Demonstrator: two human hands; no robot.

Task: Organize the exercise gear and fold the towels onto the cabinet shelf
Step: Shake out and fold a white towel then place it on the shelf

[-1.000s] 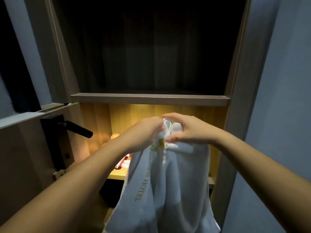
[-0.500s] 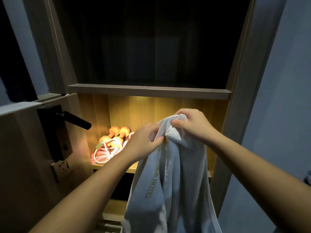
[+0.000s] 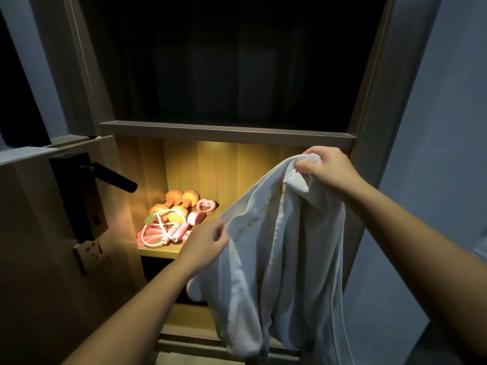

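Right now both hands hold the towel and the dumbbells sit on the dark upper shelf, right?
Not quite. The head view shows the dumbbells on the lit lower shelf, not the upper shelf. The left hand and right hand do hold the towel.

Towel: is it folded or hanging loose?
Loose, not folded. The towel hangs bunched in the air, its top edge gripped by the left hand and the right hand.
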